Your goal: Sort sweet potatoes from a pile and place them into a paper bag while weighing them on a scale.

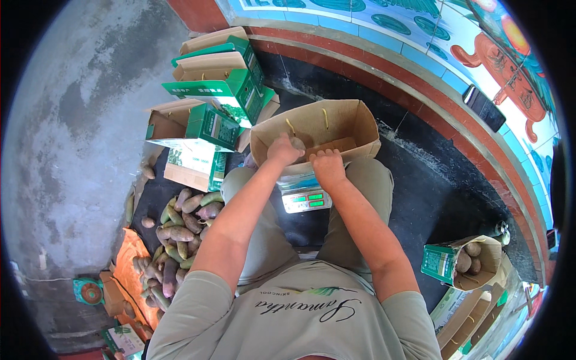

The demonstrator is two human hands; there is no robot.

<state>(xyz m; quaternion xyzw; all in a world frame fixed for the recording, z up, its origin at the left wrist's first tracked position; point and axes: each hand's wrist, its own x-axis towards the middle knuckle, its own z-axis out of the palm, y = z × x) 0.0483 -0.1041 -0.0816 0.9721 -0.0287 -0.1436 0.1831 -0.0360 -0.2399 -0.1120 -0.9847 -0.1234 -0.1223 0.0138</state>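
Note:
An open brown cardboard carton (282,126) with yellow cord loops stands before my knees. My left hand (283,150) reaches over its near left side, fingers closed round a roundish, brownish root vegetable (297,143) that is partly hidden. On the carton's near edge, my right hand (328,168) is closed with its fingers curled over the cardboard. Below the carton, between my legs, shows a digital scale (306,200) with lit green displays. Whether the carton rests fully on it I cannot tell. The near part of the carton's inside is hidden.
A heap of green, purple and brown root vegetables (180,231) lies to my left. Green-and-white cartons (222,96) stand at the far left. At the right is a small carton (441,264) holding several round tubers (471,264). A phone (483,108) is by the tiled wall.

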